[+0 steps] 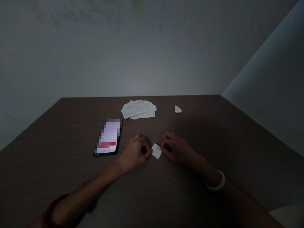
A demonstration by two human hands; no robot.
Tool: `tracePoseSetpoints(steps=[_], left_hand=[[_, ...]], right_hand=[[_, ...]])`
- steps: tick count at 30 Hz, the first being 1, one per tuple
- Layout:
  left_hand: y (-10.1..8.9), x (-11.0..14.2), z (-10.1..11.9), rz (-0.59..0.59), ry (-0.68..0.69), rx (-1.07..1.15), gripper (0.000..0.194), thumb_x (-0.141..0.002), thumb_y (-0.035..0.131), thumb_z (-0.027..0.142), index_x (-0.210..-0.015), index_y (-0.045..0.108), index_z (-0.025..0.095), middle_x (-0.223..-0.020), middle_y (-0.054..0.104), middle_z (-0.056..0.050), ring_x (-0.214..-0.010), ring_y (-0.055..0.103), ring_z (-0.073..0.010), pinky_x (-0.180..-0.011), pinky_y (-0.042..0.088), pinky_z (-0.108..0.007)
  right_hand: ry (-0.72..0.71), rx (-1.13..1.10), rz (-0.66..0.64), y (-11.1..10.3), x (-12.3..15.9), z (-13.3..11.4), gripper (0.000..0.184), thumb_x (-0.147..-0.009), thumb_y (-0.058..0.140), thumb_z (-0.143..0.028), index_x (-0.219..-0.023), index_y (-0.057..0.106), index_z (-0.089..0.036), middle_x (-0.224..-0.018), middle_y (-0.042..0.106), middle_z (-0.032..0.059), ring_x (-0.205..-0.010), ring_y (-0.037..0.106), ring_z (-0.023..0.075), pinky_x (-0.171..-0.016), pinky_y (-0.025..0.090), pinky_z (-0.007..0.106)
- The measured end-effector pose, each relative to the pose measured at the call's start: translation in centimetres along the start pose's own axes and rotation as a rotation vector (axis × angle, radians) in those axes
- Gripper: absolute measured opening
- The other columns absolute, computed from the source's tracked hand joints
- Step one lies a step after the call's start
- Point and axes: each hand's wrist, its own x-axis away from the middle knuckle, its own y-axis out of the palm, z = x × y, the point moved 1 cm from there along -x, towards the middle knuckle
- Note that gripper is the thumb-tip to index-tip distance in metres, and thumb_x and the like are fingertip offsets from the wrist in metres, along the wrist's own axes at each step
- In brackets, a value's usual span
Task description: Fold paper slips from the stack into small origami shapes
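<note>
A small square of folded paper [156,151] with printed lines lies between my two hands, just above or on the dark wooden table [133,196]; I cannot tell which. My left hand [136,150] pinches its left corner between thumb and finger. On the opposite corner, my right hand [177,147] has its thumb and fingertips closed in the same way. A pale beaded bracelet [222,180] circles my right wrist. To the left of my left hand a phone [108,137] lies face up with its screen lit and blurred.
Behind my hands a fanned stack of printed paper sheets [139,108] lies on the table. Right of it sits a small folded white paper piece [178,110]. A grey wall [142,57] rises at the table's far edge, with another slanting surface [266,95] at the right.
</note>
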Motion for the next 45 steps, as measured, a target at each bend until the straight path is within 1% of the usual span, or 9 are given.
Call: tracePoseSetpoints(steps=[6,9,12,14,22,29,32,37,45], left_hand=[[-0.2,0.0,-0.1,0.017,0.016,0.010,0.007,-0.077,0.067,0.016,-0.072,0.062,0.017,-0.073,0.062,-0.001,-0.077,0.055,-0.0201,-0.073,0.044,-0.035],[-0.6,0.3,0.0,-0.006,0.117,-0.017,0.006,-0.081,0.063,0.016,-0.087,0.063,0.017,-0.083,0.062,-0.003,-0.081,0.056,-0.0201,-0.075,0.046,-0.034],[-1.0,0.6,0.2,-0.062,0.260,-0.099,0.024,-0.088,0.055,0.018,-0.110,0.063,0.019,-0.095,0.061,-0.006,-0.089,0.056,-0.0218,-0.080,0.046,-0.037],[-1.3,0.8,0.3,-0.103,0.321,-0.152,0.027,-0.090,0.051,0.019,-0.114,0.063,0.019,-0.097,0.060,-0.008,-0.092,0.056,-0.0227,-0.082,0.047,-0.038],[-2.3,0.5,0.3,-0.194,0.365,-0.063,0.028,-0.086,0.050,0.012,-0.104,0.069,0.018,-0.096,0.058,-0.007,-0.091,0.056,-0.0208,-0.080,0.048,-0.034],[-1.4,0.6,0.0,-0.134,0.331,-0.044,0.021,-0.088,0.060,0.023,-0.106,0.068,0.017,-0.104,0.059,-0.008,-0.098,0.055,-0.0226,-0.086,0.048,-0.038],[-1.1,0.6,-0.1,-0.109,0.352,-0.079,0.020,-0.092,0.054,0.023,-0.106,0.067,0.016,-0.103,0.060,-0.008,-0.098,0.054,-0.0223,-0.087,0.047,-0.038],[-1.0,0.5,-0.3,-0.049,0.371,-0.154,0.022,-0.094,0.047,0.017,-0.098,0.069,0.015,-0.096,0.061,-0.008,-0.091,0.054,-0.0212,-0.083,0.047,-0.037],[-1.5,0.6,0.4,-0.095,0.342,-0.147,0.014,-0.089,0.056,0.020,-0.089,0.068,0.015,-0.094,0.060,-0.007,-0.092,0.054,-0.0218,-0.080,0.048,-0.036]], right_hand=[[0.028,-0.017,0.009,0.1,0.0,0.1,0.008,-0.086,0.063,-0.025,-0.082,0.061,-0.019,-0.096,0.057,0.0051,-0.091,0.053,0.0180,-0.075,0.044,0.029],[0.028,-0.018,0.017,0.2,0.0,0.1,0.008,-0.086,0.063,-0.026,-0.082,0.061,-0.019,-0.096,0.057,0.0051,-0.091,0.053,0.0182,-0.076,0.044,0.030],[0.031,-0.018,0.023,0.3,0.0,0.1,0.008,-0.086,0.064,-0.026,-0.082,0.061,-0.019,-0.096,0.057,0.0049,-0.091,0.053,0.0184,-0.075,0.044,0.029],[0.034,-0.019,0.023,0.4,0.0,0.2,0.008,-0.086,0.063,-0.026,-0.082,0.061,-0.019,-0.095,0.057,0.0047,-0.090,0.053,0.0182,-0.075,0.044,0.029],[0.045,-0.005,0.030,0.4,0.0,0.0,0.009,-0.087,0.061,-0.027,-0.082,0.061,-0.019,-0.094,0.057,0.0052,-0.091,0.053,0.0185,-0.076,0.044,0.030],[-0.002,0.025,0.050,0.3,0.1,-0.1,0.007,-0.087,0.061,-0.024,-0.084,0.060,-0.018,-0.091,0.058,0.0055,-0.088,0.052,0.0188,-0.075,0.043,0.030],[-0.075,0.040,0.064,0.2,0.1,-0.1,0.006,-0.089,0.057,-0.022,-0.088,0.061,-0.018,-0.093,0.059,0.0060,-0.088,0.051,0.0191,-0.076,0.043,0.031],[-0.237,0.048,0.051,0.5,0.3,0.2,0.015,-0.092,0.052,-0.017,-0.098,0.065,-0.020,-0.096,0.062,0.0049,-0.087,0.051,0.0182,-0.076,0.042,0.030],[-0.232,0.057,0.030,0.6,0.4,0.0,0.023,-0.088,0.055,-0.013,-0.106,0.066,-0.023,-0.098,0.063,0.0048,-0.089,0.051,0.0195,-0.075,0.043,0.032]])
